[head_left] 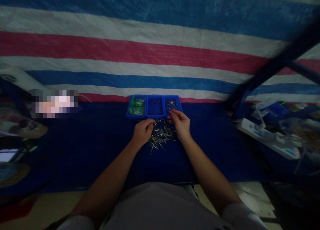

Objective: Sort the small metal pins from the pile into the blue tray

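Note:
A loose pile of thin metal pins (160, 135) lies on the blue table in front of three joined blue bins. Green-tinted packets fill the left bin (136, 116); a few pins lie in the middle bin (153, 112), and more are in the right bin (178, 105). At the pile's left edge is my left hand (144, 131), its thumb and fingers closed together; anything between them is too small to tell. My right hand (180, 123) is at the front of the right bin with its fingertips pinched, and what they hold cannot be made out.
A white power strip (267, 138) with plugs and cables lies on the right, near plastic bags and a dark metal frame (265, 68). A phone-like device (8, 155) and bagged items are at the far left. Behind the table (87, 150) hangs a striped sheet (125, 51).

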`<state>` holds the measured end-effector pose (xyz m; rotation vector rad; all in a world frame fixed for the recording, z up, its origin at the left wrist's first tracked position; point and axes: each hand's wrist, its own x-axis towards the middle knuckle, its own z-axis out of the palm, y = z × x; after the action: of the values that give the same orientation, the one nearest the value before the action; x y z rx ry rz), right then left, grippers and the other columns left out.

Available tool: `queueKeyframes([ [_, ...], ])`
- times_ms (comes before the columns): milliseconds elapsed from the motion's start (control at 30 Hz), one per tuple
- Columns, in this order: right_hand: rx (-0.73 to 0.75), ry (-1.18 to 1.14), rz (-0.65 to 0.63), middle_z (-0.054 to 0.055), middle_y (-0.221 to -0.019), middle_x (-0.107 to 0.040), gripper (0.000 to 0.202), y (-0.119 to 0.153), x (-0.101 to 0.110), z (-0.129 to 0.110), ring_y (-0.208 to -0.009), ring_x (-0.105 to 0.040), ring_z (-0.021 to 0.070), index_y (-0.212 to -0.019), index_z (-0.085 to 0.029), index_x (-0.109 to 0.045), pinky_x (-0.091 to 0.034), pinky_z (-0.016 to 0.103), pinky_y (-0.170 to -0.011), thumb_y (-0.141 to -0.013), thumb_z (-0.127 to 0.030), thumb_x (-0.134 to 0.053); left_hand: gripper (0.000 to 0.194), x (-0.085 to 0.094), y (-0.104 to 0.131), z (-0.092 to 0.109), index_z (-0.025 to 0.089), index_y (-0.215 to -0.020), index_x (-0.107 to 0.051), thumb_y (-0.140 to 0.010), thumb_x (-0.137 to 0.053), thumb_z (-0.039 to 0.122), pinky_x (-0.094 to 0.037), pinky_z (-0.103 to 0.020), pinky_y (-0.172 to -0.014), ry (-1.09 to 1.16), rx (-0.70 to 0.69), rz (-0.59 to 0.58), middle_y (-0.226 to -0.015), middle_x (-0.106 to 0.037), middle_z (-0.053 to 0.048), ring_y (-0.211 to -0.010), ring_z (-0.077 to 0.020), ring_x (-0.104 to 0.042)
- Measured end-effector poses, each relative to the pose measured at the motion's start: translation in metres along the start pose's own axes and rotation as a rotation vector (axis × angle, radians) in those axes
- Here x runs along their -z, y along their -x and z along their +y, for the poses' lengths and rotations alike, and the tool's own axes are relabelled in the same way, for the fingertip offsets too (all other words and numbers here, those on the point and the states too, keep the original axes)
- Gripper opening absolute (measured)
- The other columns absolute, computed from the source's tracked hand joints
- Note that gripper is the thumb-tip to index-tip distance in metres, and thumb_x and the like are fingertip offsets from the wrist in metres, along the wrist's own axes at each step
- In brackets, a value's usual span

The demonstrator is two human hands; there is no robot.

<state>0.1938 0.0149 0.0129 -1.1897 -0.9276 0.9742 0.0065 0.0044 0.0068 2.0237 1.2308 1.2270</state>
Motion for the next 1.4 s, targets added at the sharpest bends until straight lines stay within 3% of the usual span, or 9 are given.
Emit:
queueKeyframes([
  [100, 0.048, 0.063, -0.073, 0.008, -0.101, -0.072, 0.023, 0.002, -0.001, -0.001, -0.075, -0.069, 0.0188, -0.091, -0.019, -0.069, -0.053, 0.031, -0.058, -0.076, -0.035, -0.062, 0.023, 0.001, -0.001, -0.002, 0.019, -0.083, -0.065, -0.086, -0.043, 0.012, -0.044, -0.024, -0.061, 0.013, -0.081, -0.007, -0.063, -0.060, 0.001, -0.058, -0.0117, -0.057],
  [267, 0.215, 0.394, -0.248, 0.004, -0.084, -0.074, 0.018, 0.008, -0.001, -0.001, -0.069, -0.065, 0.0163, -0.088, -0.019, -0.070, -0.051, 0.029, -0.063, -0.079, -0.021, -0.055, 0.029, 0.002, -0.003, -0.001, 0.019, -0.077, -0.062, -0.084, -0.036, 0.007, -0.043, -0.025, -0.063, 0.040, -0.131, -0.003, -0.062, -0.055, 0.001, -0.061, -0.0124, -0.055],
  [400, 0.401, 0.686, -0.389, 0.004, -0.085, -0.073, 0.020, 0.010, 0.000, 0.001, -0.077, -0.064, 0.0190, -0.089, -0.020, -0.071, -0.050, 0.033, -0.074, -0.078, -0.011, -0.056, 0.026, 0.002, -0.002, 0.001, 0.019, -0.074, -0.060, -0.085, -0.037, 0.008, -0.043, -0.025, -0.063, 0.049, -0.085, 0.004, -0.062, -0.056, 0.002, -0.060, -0.0124, -0.055],
  [500, 0.463, 0.828, -0.463, 0.006, -0.086, -0.072, 0.025, 0.010, 0.000, 0.001, -0.083, -0.063, 0.0210, -0.087, -0.019, -0.069, -0.048, 0.035, -0.080, -0.076, -0.003, -0.054, 0.023, 0.002, -0.001, 0.003, 0.019, -0.081, -0.059, -0.087, -0.039, 0.012, -0.043, -0.024, -0.061, 0.056, -0.018, 0.018, -0.062, -0.057, 0.003, -0.057, -0.0118, -0.055],
  [733, 0.561, 0.905, -0.625, 0.007, -0.104, -0.071, 0.032, 0.015, -0.003, -0.002, -0.091, -0.058, 0.0215, -0.104, -0.018, -0.066, -0.046, 0.036, -0.086, -0.081, -0.002, -0.052, 0.018, 0.002, -0.001, 0.004, 0.018, -0.082, -0.056, -0.088, -0.040, 0.012, -0.043, -0.023, -0.060, 0.042, 0.056, 0.040, -0.067, -0.061, 0.002, -0.059, -0.0113, -0.057],
  [1233, 0.559, 1.087, -0.597, 0.008, -0.094, -0.067, 0.028, 0.016, -0.007, -0.002, -0.088, -0.054, 0.0222, -0.101, -0.017, -0.068, -0.045, 0.034, -0.083, -0.083, -0.004, -0.050, 0.016, 0.000, -0.001, 0.004, 0.019, -0.096, -0.059, -0.091, -0.044, 0.018, -0.047, -0.025, -0.063, -0.019, 0.077, 0.019, -0.077, -0.066, -0.001, -0.066, -0.0134, -0.062],
  [1400, 0.541, 1.070, -0.561, 0.009, -0.092, -0.067, 0.030, 0.018, -0.007, 0.001, -0.089, -0.054, 0.0234, -0.102, -0.017, -0.067, -0.046, 0.036, -0.083, -0.081, -0.004, -0.050, 0.018, 0.001, -0.001, 0.007, 0.019, -0.099, -0.060, -0.092, -0.044, 0.020, -0.049, -0.025, -0.065, -0.091, 0.026, 0.009, -0.079, -0.067, -0.001, -0.068, -0.0138, -0.064],
])
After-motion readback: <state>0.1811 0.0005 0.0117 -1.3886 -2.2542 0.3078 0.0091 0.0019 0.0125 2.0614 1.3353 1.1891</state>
